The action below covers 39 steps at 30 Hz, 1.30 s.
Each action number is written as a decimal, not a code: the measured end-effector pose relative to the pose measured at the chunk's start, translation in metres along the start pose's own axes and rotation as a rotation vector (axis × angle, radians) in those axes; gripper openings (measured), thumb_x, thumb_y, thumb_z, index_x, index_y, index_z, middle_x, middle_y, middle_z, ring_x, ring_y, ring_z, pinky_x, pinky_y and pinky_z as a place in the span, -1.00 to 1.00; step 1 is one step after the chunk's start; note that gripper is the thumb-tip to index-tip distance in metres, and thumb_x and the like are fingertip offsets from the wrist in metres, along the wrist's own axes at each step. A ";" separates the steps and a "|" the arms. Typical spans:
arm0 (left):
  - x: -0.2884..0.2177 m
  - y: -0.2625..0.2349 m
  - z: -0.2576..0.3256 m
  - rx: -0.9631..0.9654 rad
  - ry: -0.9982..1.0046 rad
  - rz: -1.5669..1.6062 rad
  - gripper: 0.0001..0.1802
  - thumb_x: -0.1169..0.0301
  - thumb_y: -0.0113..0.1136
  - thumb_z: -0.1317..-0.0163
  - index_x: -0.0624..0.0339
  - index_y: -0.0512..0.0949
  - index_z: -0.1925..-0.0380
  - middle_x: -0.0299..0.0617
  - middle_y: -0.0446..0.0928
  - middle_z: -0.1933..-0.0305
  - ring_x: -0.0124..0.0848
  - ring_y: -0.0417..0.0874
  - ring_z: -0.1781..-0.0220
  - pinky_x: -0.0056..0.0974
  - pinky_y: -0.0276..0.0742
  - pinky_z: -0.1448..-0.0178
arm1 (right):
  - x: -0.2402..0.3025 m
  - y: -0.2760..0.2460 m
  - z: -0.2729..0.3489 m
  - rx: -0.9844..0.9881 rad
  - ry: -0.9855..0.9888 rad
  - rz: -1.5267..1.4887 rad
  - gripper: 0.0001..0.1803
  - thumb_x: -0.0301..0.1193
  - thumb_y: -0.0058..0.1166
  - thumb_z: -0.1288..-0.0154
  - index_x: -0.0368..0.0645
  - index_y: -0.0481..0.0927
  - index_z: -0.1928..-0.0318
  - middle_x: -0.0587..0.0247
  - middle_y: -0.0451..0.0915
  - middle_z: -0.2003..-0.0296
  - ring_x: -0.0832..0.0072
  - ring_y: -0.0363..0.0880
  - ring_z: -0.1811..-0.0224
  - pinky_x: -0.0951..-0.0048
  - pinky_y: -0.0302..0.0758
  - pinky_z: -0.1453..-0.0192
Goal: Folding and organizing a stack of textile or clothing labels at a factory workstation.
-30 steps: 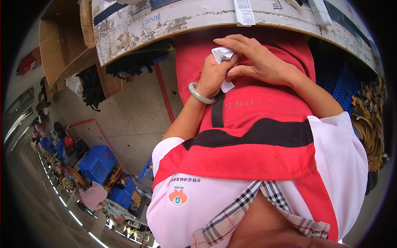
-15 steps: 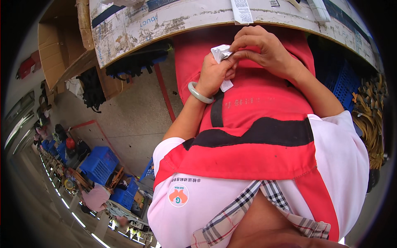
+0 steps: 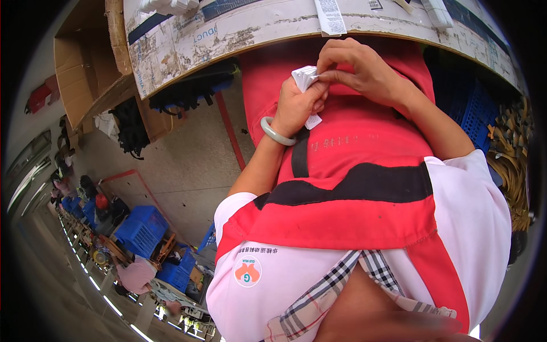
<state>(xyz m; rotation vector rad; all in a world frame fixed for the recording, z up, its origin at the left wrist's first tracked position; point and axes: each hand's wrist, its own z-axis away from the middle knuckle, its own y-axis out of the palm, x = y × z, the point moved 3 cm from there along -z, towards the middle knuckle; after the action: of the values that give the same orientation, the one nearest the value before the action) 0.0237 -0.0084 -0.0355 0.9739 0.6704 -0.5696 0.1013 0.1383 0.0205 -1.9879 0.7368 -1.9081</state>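
My left hand (image 3: 296,105), with a pale bangle (image 3: 276,132) at its wrist, is closed around a bundle of white paper labels (image 3: 305,76). The labels fan out above the fist, and a loose white end (image 3: 313,121) sticks out below it. My right hand (image 3: 359,67) pinches the right edge of the fanned labels between thumb and fingertips. Both hands are held in front of the red apron (image 3: 353,125), just short of the table's edge. How many labels the pinch has hold of is hidden by the fingers.
On the worn white table (image 3: 245,37), a printed label strip (image 3: 330,18) hangs at the near edge. White bundles (image 3: 437,12) lie farther back. An open cardboard box (image 3: 91,68) stands left, near dark straps (image 3: 132,128). Blue crates (image 3: 142,228) and a co-worker in pink (image 3: 137,275) are farther left.
The labels in my left hand are fanned slightly wider and more upright. My right hand has shifted a little down, its fingertips still at the labels' edge.
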 end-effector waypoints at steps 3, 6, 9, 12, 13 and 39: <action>-0.002 0.003 0.000 -0.005 0.004 -0.029 -0.85 0.43 0.13 -0.37 0.22 0.47 0.39 -0.31 0.43 0.54 -0.61 0.31 0.66 -0.44 0.17 0.60 | -0.003 0.001 0.002 -0.007 0.010 0.036 -0.87 -0.37 0.18 -0.25 -0.15 0.59 0.25 0.20 0.57 0.27 0.21 0.51 0.17 0.27 0.43 0.03; -0.001 0.001 0.000 0.009 -0.001 -0.032 -0.83 0.41 0.13 -0.37 0.21 0.47 0.40 -0.32 0.43 0.55 -0.61 0.30 0.66 -0.44 0.18 0.60 | -0.003 0.002 0.002 -0.002 0.011 0.054 -0.85 -0.37 0.18 -0.26 -0.15 0.57 0.23 0.21 0.56 0.27 0.20 0.51 0.18 0.28 0.43 0.03; 0.000 0.000 0.000 0.015 -0.031 0.020 -0.84 0.41 0.14 -0.37 0.20 0.46 0.40 -0.32 0.42 0.55 -0.61 0.30 0.66 -0.45 0.17 0.60 | -0.004 0.003 0.002 -0.008 0.016 0.043 -0.85 -0.37 0.19 -0.25 -0.17 0.59 0.25 0.20 0.58 0.28 0.21 0.52 0.18 0.28 0.44 0.05; 0.000 -0.003 0.001 0.026 -0.061 0.049 -0.89 0.44 0.08 -0.40 0.22 0.45 0.32 -0.29 0.41 0.48 -0.61 0.26 0.62 -0.45 0.21 0.55 | -0.003 0.002 0.001 -0.010 0.000 -0.016 -0.85 -0.36 0.21 -0.24 -0.18 0.61 0.27 0.20 0.60 0.29 0.23 0.54 0.21 0.30 0.44 0.06; 0.000 -0.003 0.001 0.026 -0.061 0.049 -0.89 0.44 0.08 -0.40 0.22 0.45 0.32 -0.29 0.41 0.48 -0.61 0.26 0.62 -0.45 0.21 0.55 | -0.004 0.003 0.001 -0.010 -0.001 -0.016 -0.85 -0.36 0.21 -0.24 -0.18 0.61 0.27 0.20 0.60 0.29 0.23 0.54 0.21 0.30 0.44 0.06; -0.013 -0.002 -0.011 0.018 -0.131 0.188 -0.82 0.35 0.04 -0.45 0.25 0.49 0.20 -0.34 0.34 0.54 -0.64 0.25 0.63 -0.49 0.20 0.56 | -0.106 -0.124 0.029 -0.702 0.187 0.855 -0.82 -0.38 0.23 -0.23 -0.15 0.69 0.18 0.24 0.63 0.22 0.32 0.57 0.21 0.38 0.50 0.11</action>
<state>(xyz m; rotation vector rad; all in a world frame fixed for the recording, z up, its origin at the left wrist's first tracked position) 0.0111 0.0018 -0.0314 0.9956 0.4519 -0.4694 0.1505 0.2948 -0.0044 -1.3579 2.1084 -1.3834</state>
